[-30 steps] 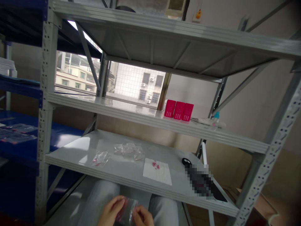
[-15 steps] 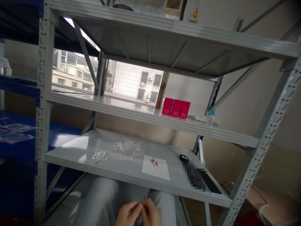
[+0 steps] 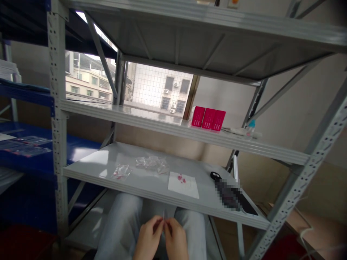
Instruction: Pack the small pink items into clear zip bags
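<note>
Over my lap, below the shelf's front edge, my left hand and my right hand meet with thumbs and fingers pinched together. A thin, pale sliver sticks up between the fingertips; it is too small to name. Above them on the grey shelf lies a white paper sheet with several small pink pieces on it. To its left are crumpled clear plastic bags and a clear bag with something pink inside.
A dark, pixelated object and a black round-ended item lie at the shelf's right. Three red boxes and a blue-capped bottle stand one shelf up. Metal uprights frame both sides. A blue rack holds flat packets at left.
The view has tilted down, so the shelves sit higher in it. My hands have shifted slightly, showing more of the forearms and the pale sliver between the fingertips.
</note>
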`<state>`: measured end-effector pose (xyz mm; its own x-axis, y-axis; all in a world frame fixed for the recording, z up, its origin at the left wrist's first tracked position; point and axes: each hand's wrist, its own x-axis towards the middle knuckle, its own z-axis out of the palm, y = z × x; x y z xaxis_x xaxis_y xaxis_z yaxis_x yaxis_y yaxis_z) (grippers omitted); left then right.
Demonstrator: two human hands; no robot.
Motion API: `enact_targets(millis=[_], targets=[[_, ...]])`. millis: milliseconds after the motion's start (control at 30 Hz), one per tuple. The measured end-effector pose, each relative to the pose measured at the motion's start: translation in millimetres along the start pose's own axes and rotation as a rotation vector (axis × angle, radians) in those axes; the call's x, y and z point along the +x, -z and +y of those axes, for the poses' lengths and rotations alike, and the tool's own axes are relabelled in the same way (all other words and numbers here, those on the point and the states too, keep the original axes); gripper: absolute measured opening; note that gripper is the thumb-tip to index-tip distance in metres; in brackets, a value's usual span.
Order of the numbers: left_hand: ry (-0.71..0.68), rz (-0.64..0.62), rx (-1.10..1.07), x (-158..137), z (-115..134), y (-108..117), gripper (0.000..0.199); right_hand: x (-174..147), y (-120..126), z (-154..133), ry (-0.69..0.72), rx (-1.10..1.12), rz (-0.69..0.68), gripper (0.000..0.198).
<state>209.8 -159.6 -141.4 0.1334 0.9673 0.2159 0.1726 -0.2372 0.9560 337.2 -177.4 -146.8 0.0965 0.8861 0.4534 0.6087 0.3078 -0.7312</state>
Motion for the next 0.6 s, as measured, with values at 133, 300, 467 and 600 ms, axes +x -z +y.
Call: enact_targets(millis=[133,300,467,600], targets=[[0.016,0.024,0.026,-2,16,6,0.028,1,13,-22,-0.065,0.119,-0.016,0.028],[0.002,-0.002,-0.080,-2,21,4,0.029,1,15,-28,-0.067,0.146,0.014,0.025],[0.008,-0.011,-0.114,-4,31,7,0.030,3,14,-35,-0.064,0.212,-0.033,0.027],[-0.015,-0.018,-0.038,-3,38,15,0.034,6,18,-42,-0.070,0.306,-0.110,0.027]])
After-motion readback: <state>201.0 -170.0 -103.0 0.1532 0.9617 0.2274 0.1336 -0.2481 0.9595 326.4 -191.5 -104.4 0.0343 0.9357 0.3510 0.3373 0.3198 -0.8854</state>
